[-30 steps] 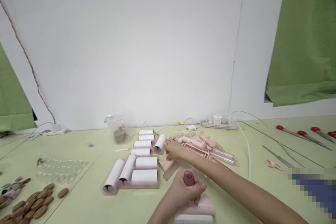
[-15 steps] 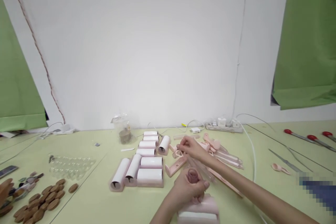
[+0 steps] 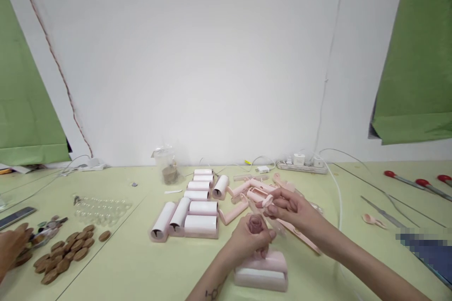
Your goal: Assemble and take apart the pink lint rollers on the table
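Note:
My left hand (image 3: 243, 237) is closed around a small mauve-pink roll (image 3: 256, 224), whose spiral end faces up. Just to its right, my right hand (image 3: 291, 207) pinches a pale pink plastic piece (image 3: 267, 201) that looks like part of a lint roller handle; my fingers hide some of it. Behind and beside that hand lies a heap of pink plastic handles (image 3: 237, 209) and clear plastic covers. Below my left hand, wrapped white-and-pink lint rolls (image 3: 261, 278) rest on the table. Several more wrapped lint rolls (image 3: 201, 225) stand grouped to the left.
Brown oval pieces (image 3: 70, 249) and clear bubble-like beads (image 3: 102, 209) lie at left, near a phone (image 3: 17, 217) and another person's hand (image 3: 10, 249). A power strip (image 3: 300, 167) sits by the wall, its white cable (image 3: 341, 202) crossing the table. Red-handled tools (image 3: 402, 179) lie at right.
My right hand has come back from the heap toward me and to the right, now with a pink plastic piece in its fingers. Another person's hand shows more at the left edge.

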The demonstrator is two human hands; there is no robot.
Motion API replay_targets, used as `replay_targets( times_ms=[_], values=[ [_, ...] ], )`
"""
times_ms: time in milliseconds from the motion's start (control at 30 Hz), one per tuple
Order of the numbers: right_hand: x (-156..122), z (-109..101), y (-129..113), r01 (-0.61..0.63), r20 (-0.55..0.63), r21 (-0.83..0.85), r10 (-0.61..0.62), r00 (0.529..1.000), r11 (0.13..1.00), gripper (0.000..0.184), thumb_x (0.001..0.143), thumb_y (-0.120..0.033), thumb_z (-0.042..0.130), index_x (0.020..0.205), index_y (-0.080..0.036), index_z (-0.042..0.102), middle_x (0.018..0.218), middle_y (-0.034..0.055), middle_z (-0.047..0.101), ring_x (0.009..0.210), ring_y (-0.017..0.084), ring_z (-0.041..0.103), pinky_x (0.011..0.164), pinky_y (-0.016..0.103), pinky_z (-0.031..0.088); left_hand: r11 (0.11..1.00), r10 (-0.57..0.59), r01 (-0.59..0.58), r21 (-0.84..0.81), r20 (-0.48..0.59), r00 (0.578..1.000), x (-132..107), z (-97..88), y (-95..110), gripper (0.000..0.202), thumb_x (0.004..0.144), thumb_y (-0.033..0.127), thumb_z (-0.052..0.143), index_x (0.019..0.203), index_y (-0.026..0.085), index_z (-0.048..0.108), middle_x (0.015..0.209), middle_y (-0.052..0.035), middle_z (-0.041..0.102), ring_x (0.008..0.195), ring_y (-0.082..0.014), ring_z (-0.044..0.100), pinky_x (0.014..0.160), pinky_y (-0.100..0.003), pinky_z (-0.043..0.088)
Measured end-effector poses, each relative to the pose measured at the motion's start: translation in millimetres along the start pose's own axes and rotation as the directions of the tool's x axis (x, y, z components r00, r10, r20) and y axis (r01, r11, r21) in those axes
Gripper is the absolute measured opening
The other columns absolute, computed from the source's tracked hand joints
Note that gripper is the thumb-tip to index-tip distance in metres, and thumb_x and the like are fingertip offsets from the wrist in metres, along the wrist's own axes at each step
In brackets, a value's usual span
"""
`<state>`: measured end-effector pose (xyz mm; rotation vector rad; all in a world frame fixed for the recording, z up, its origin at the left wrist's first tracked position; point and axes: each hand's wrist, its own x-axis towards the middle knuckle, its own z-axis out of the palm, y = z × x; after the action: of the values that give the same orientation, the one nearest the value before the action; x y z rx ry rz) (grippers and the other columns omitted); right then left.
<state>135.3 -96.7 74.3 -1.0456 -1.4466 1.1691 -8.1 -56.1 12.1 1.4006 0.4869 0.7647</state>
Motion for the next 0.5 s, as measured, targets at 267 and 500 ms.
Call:
replay_targets(
  times_ms=[267, 500],
  values=[
    [-9, 26, 1, 0.205, 0.007, -0.286, -0.212, 0.977, 0.936, 0.020, 0.081, -0.041, 0.046, 0.077, -0.022, 0.049, 0.070, -0.0011, 0.060, 0.074, 0.017, 0.059, 0.070, 0.027, 0.045, 0.989, -0.073, 0.086, 0.121, -0.107, 0.992, 4, 1.9, -5, 0.022, 0.062, 0.034, 0.059, 0.057, 0.018, 0.043, 0.029, 0.0103, 0.037, 0.026, -0.0050, 0.035, 0.031, -0.017, 0.029],
    [-7, 39, 16, 0.190, -0.086, -0.616, -0.305, 0.948, 0.764, 0.019, 0.079, -0.038, 0.046, 0.071, -0.021, 0.046, 0.070, -0.0005, 0.056, 0.069, 0.016, 0.054, 0.062, 0.026, 0.042, 0.982, -0.089, 0.115, 0.149, -0.172, 0.981, 2, 0.7, -9, 0.016, 0.058, 0.020, 0.053, 0.046, 0.017, 0.043, 0.029, 0.0083, 0.037, 0.028, -0.0050, 0.036, 0.031, -0.017, 0.028]
  ],
)
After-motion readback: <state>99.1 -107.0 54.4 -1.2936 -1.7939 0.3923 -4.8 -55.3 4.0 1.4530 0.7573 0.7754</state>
